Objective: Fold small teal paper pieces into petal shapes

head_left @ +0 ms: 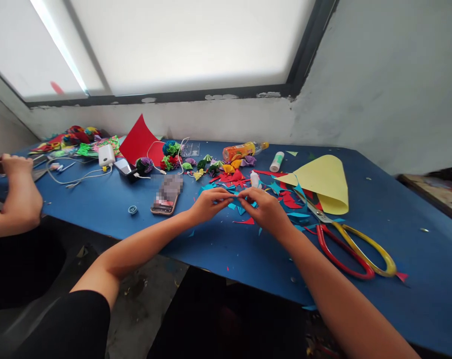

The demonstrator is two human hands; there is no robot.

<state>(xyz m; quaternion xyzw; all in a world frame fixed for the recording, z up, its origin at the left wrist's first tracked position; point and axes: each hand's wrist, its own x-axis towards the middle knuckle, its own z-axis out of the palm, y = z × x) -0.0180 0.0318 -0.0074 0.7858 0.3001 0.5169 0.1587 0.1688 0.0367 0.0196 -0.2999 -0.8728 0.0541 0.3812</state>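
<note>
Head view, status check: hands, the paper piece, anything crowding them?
Left hand and right hand pinch a small blue paper piece together. Paper scraps underneath. Scissors right, phone left, both apart.

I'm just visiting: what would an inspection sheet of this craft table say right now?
Surface: blue table, strewn with paper offcuts.
Job's things: small blue paper piece pinched between both hands.
Clutter: scissors, yellow sheet, red sheet, glue bottle, orange bottle, phone, paper flowers.
Grips: left hand and right hand meet fingertip to fingertip.
Cables: white cable from charger.
Surroundings: window, grey wall, another person's arm.
</note>
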